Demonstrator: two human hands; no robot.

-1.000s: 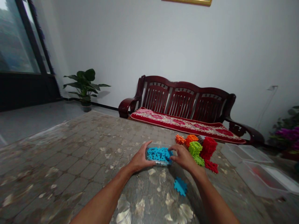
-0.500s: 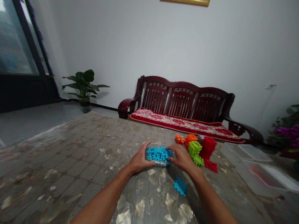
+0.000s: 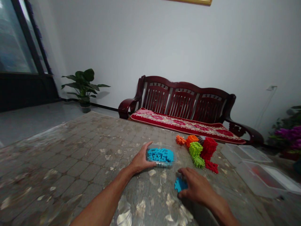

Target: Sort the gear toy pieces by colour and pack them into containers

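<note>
A clear plastic container filled with blue interlocking pieces sits on the table. My left hand grips its left end, thumb along the near side and fingers at the far side. One loose blue toothed piece lies flat on the tablecloth, nearer to me. Over its right part reaches my right hand, fingers and thumb apart on either side of it. That hand hides part of the piece, and no firm grip on it shows.
Right of the container stand orange, lime green and red piles of similar pieces. Translucent boxes lie farther right. Beyond the patterned table is a wooden bench with a red cover.
My right hand has left the container and moved toward me, down to the loose blue piece. My left hand stays on the container.
</note>
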